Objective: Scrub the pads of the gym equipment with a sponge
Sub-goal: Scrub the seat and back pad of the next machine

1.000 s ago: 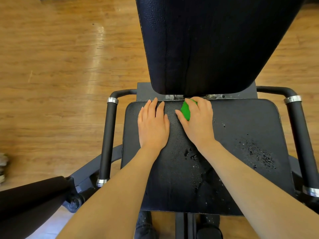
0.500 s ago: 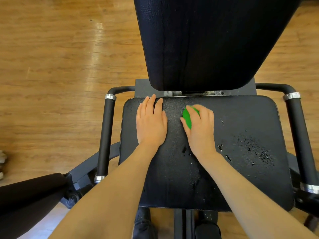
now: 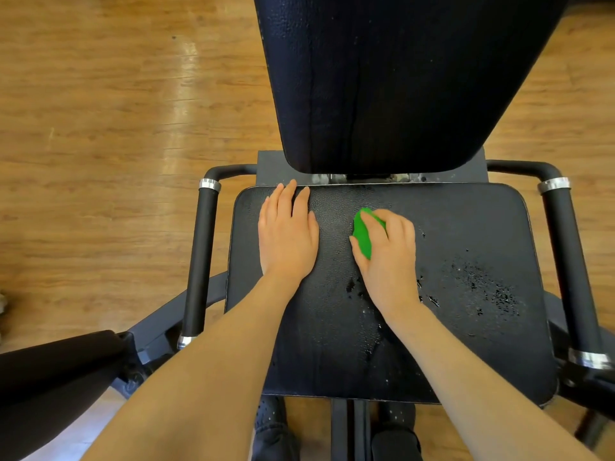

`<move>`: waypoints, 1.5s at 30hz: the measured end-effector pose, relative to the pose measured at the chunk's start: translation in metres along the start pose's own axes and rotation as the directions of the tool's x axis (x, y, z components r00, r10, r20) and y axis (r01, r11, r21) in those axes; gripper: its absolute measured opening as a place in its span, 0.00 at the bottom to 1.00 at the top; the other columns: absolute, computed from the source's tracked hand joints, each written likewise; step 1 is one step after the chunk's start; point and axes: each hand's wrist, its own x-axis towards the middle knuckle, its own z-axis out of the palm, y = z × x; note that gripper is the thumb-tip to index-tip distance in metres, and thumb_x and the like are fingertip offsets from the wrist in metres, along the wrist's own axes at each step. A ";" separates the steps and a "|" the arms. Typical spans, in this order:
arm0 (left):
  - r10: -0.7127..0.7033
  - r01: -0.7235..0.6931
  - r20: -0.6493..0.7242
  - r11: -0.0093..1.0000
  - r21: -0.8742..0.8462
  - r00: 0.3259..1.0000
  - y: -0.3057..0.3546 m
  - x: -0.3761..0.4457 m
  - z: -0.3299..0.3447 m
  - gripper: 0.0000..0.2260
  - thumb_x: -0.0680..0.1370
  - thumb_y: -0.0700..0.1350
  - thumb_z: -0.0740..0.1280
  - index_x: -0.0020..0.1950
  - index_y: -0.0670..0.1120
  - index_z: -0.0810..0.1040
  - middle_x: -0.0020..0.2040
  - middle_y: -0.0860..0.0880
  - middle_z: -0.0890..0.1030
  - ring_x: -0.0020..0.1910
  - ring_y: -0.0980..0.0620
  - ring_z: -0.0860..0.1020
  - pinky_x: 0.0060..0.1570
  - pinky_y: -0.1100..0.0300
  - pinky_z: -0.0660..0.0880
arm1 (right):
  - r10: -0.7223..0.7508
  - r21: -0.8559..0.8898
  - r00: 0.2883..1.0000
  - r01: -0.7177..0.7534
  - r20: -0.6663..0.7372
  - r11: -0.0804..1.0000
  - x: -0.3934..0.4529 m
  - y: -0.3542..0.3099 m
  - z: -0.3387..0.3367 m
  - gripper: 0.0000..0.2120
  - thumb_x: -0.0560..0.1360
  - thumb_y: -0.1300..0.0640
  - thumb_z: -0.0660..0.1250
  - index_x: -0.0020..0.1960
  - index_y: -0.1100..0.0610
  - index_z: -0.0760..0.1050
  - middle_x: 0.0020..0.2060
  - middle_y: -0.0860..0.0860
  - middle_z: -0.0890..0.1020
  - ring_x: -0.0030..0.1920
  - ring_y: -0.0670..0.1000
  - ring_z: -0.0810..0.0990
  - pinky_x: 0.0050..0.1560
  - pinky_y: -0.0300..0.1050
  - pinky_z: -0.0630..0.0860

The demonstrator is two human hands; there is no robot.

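1. A wooden floor (image 3: 100, 128) of warm plank boards spreads under a black gym machine, with glare streaking its left side.
2. The backrest (image 3: 399, 81), a tall black pad, rises at the top of the view and tapers down toward the seat.
3. The seat pad (image 3: 466, 344), flat, black and textured, fills the centre; water drops bead on its right half and a wet trail runs down its middle.
4. Two black side handles with silver rings flank the seat: the left handle (image 3: 199, 261) and the right handle (image 3: 572, 267).
5. A dark padded arm (image 3: 50, 367) juts in at the lower left.
6. The left hand (image 3: 288, 234) lies flat on the seat pad, fingers straight and together, tips near the rear edge, holding nothing.
7. The right hand (image 3: 387, 251) curls over a sponge (image 3: 362, 232), pressing it onto the seat pad.
8. The sponge, bright green, sits mid-seat toward the rear, just right of the left hand, mostly covered by fingers.
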 end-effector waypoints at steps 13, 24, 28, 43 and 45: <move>0.002 -0.002 0.009 1.000 0.004 1.000 -0.001 0.000 0.001 0.18 0.80 0.45 0.60 0.69 0.43 0.72 0.70 0.43 0.71 0.71 0.43 0.66 0.71 0.47 0.62 | 0.044 -0.022 0.999 -0.043 0.017 0.999 0.049 0.012 0.001 0.19 0.73 0.61 0.72 0.62 0.65 0.75 0.57 0.62 0.76 0.57 0.63 0.72 0.57 0.56 0.72; 0.012 -0.012 0.010 1.000 0.020 1.000 -0.001 0.001 0.000 0.21 0.80 0.48 0.52 0.69 0.43 0.72 0.70 0.43 0.72 0.71 0.43 0.67 0.71 0.47 0.63 | 0.072 0.022 0.997 -0.072 -0.001 0.997 -0.020 0.012 -0.019 0.22 0.71 0.64 0.73 0.64 0.66 0.74 0.58 0.61 0.76 0.59 0.55 0.67 0.60 0.45 0.68; 0.013 -0.013 0.013 1.000 0.021 1.000 -0.001 0.000 0.001 0.20 0.80 0.48 0.53 0.69 0.43 0.72 0.70 0.43 0.72 0.71 0.43 0.66 0.71 0.47 0.62 | 0.119 0.031 0.993 -0.119 0.023 0.992 0.001 0.014 -0.019 0.22 0.73 0.65 0.72 0.66 0.67 0.73 0.59 0.62 0.75 0.60 0.57 0.69 0.61 0.41 0.63; 0.004 -0.005 0.020 0.999 0.032 1.000 0.000 0.001 0.000 0.21 0.80 0.49 0.52 0.69 0.43 0.72 0.70 0.44 0.71 0.72 0.43 0.66 0.71 0.47 0.61 | 0.133 0.018 0.991 -0.133 -0.031 0.991 0.015 0.022 -0.015 0.20 0.74 0.61 0.71 0.65 0.65 0.74 0.58 0.60 0.76 0.60 0.55 0.67 0.58 0.49 0.70; 0.001 -0.002 0.022 1.000 0.029 1.000 0.000 0.001 -0.001 0.21 0.80 0.49 0.52 0.69 0.43 0.72 0.70 0.44 0.71 0.72 0.43 0.66 0.71 0.47 0.62 | 0.130 0.023 0.991 -0.130 -0.027 0.991 -0.001 0.021 -0.019 0.20 0.73 0.61 0.71 0.64 0.64 0.74 0.58 0.60 0.76 0.59 0.54 0.66 0.58 0.49 0.71</move>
